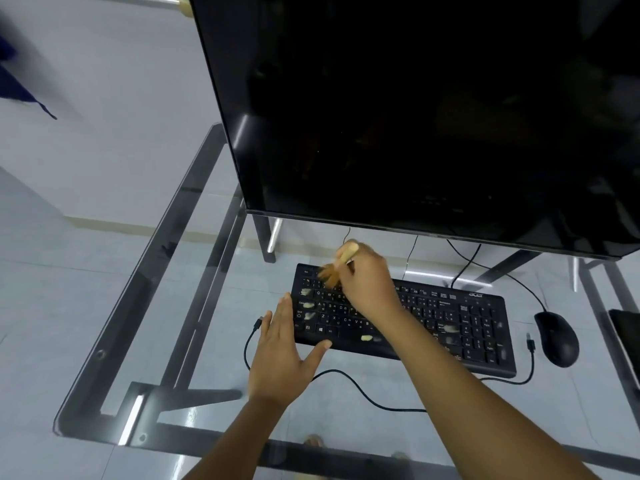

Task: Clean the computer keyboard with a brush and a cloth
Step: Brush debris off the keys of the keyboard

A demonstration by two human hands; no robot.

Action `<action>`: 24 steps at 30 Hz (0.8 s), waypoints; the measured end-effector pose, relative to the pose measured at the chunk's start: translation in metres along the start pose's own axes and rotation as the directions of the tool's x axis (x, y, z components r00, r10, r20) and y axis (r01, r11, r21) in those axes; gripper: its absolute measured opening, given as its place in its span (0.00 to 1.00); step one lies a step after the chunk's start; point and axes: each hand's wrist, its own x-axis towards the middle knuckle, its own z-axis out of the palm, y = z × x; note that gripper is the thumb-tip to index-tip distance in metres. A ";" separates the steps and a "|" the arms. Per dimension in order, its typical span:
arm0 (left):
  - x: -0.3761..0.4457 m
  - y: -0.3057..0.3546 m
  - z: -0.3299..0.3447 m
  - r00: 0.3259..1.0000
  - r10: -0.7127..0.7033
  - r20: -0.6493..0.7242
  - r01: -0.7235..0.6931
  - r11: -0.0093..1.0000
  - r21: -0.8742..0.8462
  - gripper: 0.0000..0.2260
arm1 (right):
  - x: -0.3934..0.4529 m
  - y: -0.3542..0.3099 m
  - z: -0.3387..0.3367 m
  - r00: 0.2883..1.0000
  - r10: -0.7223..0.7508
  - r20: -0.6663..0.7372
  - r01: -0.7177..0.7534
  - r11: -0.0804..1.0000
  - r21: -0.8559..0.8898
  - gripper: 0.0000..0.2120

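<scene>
Keyboard (433,317), black, lies on the glass desk (145,306) under the lower edge of a dark monitor (398,116), angled so its left end sits farther from me. I see pale smudges or crumbs on several keys at the left end, by the space bar and toward the right block. Right hand (367,282) is over the keyboard's upper left part, fingers curled round a brush (332,271); pale handle sticks up out of the fist, tan bristles point down-left at the top key rows. Bristles are blurred, so I cannot tell whether they touch the keys. Left hand (280,355) is flat, fingers straight and together, thumb spread out to the right. Its fingertips reach the keyboard's left edge and the thumb tip lies against the front edge near the left corner; it holds nothing. Black cable (363,389) runs across the glass in front of the keyboard, one plug end just left of the left hand, the other plug end standing near the keyboard's right end. Black mouse (557,337) sits right of the keyboard, apart from it, its wire going up behind. Dark flat object at the far right edge is cut off, I cannot tell what it is. Tiled floor shows through the glass.
</scene>
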 end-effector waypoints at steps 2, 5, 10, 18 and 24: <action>0.000 0.000 0.000 1.000 0.008 -0.005 -0.008 1.000 -0.010 0.44 | -0.001 0.004 -0.009 0.998 0.019 -0.060 -0.015 0.998 0.056 0.02; 0.002 0.000 -0.002 1.000 0.013 -0.016 -0.013 1.000 -0.006 0.43 | -0.005 0.012 -0.019 0.993 0.041 0.115 -0.039 0.999 -0.021 0.02; 0.000 -0.001 0.000 1.000 -0.013 -0.003 0.013 1.000 -0.012 0.44 | -0.005 0.015 -0.038 0.999 0.026 0.035 -0.026 1.000 0.011 0.02; 0.001 -0.001 0.002 0.999 0.030 -0.042 -0.030 1.000 -0.004 0.43 | -0.013 0.022 -0.049 0.994 0.001 0.109 0.008 0.996 -0.085 0.03; 0.002 -0.001 0.003 0.998 0.036 -0.043 -0.038 0.998 -0.042 0.44 | -0.015 0.035 -0.059 0.999 0.034 0.030 -0.034 0.999 -0.014 0.02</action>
